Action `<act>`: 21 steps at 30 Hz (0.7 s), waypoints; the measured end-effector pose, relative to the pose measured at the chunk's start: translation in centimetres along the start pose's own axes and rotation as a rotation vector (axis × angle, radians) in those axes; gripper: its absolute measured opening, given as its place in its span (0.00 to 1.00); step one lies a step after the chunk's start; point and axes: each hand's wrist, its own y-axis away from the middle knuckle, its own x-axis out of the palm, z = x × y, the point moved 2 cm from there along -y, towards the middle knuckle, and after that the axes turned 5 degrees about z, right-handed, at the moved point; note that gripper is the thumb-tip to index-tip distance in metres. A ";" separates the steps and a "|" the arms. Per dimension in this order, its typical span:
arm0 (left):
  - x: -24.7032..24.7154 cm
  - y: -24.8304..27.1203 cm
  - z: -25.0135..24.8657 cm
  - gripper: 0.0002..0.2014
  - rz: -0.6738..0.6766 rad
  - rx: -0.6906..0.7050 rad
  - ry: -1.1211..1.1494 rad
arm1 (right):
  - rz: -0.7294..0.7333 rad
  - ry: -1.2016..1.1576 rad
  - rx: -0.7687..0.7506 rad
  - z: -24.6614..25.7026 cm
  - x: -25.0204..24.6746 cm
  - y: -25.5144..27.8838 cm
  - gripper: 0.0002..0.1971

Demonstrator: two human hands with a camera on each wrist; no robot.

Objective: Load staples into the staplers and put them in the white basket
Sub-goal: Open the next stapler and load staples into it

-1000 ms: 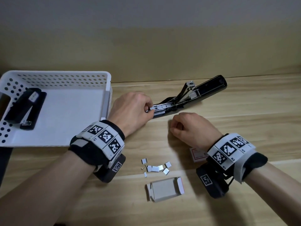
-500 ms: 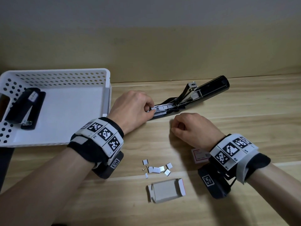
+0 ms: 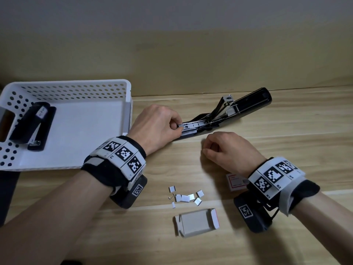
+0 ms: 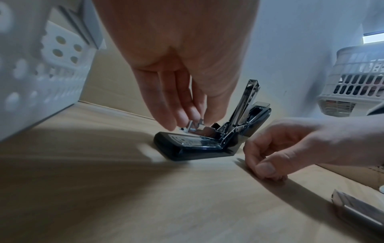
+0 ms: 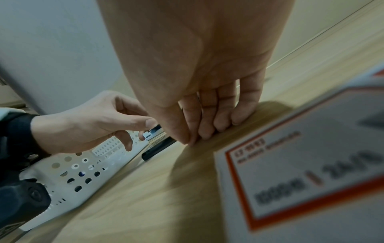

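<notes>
Left hand's grip pinches a small strip of staples at the front end of the metal magazine of the open stapler, thumb and fingertips curled round it; the right hand's grip is curled with thumb against forefinger, knuckles resting on the counter just in front of the stapler, and whether it pinches anything cannot be told

Nearest the person, an empty grey cardboard tray lies on the wood, with loose staple pieces scattered just beyond it. A red-bordered staple box lies under the right wrist, partly hidden.

Between the hands and the back wall, the open stapler lies flat and slanted, its black lid folded back to the right and its metal pusher arm tilted upward. To the left, the white basket sits on the counter just beside the left hand; a closed black stapler lies inside it near its left wall
</notes>
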 end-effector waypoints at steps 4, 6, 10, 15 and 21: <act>0.0 0.0 -0.1 0.04 0.006 0.006 -0.003 | -0.004 0.004 -0.003 0.0 0.0 0.0 0.05; -0.1 0.0 -0.1 0.04 0.017 0.002 0.004 | -0.002 0.003 -0.004 -0.1 0.1 -0.1 0.05; -0.3 -0.1 0.0 0.03 0.024 -0.038 0.068 | -0.009 -0.003 -0.010 -0.2 0.1 -0.1 0.05; -0.6 -0.4 -0.2 0.03 0.061 -0.060 0.020 | -0.006 -0.004 -0.017 -0.4 0.2 -0.2 0.05; -0.2 -0.2 -0.8 0.05 0.052 -0.051 -0.099 | 0.004 -0.005 -0.023 -0.5 0.2 -0.2 0.05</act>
